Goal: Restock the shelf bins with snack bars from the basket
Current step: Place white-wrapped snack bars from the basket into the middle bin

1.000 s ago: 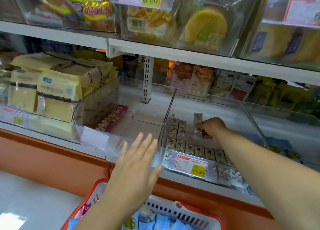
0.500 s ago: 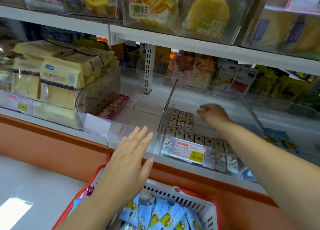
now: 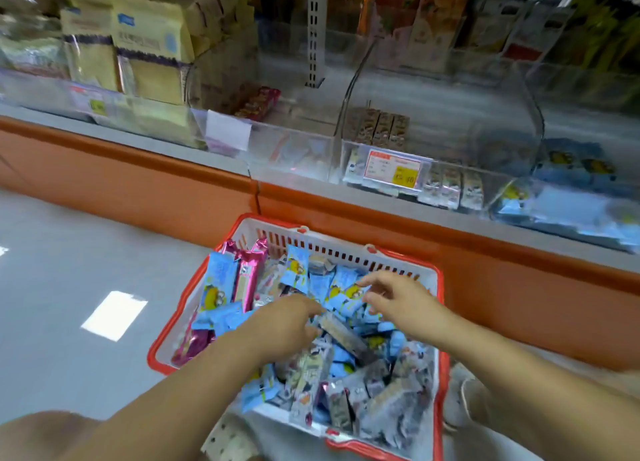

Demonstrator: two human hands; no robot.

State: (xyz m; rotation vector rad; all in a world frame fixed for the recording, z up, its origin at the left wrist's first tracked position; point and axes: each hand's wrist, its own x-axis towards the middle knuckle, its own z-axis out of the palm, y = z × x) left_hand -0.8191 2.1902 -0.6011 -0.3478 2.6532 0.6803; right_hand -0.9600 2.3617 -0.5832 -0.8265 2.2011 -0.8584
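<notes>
Left hand (image 3: 284, 325), right hand (image 3: 398, 301) over basket (image 3: 346, 251)

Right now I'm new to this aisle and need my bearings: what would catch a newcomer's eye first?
The red-rimmed basket, heaped with blue and pink snack bars, fills the lower middle, with the left hand and the right hand both over the heap. Above it on the shelf, a clear bin carries a red-and-yellow price tag and holds only a few rows of bars.
</notes>
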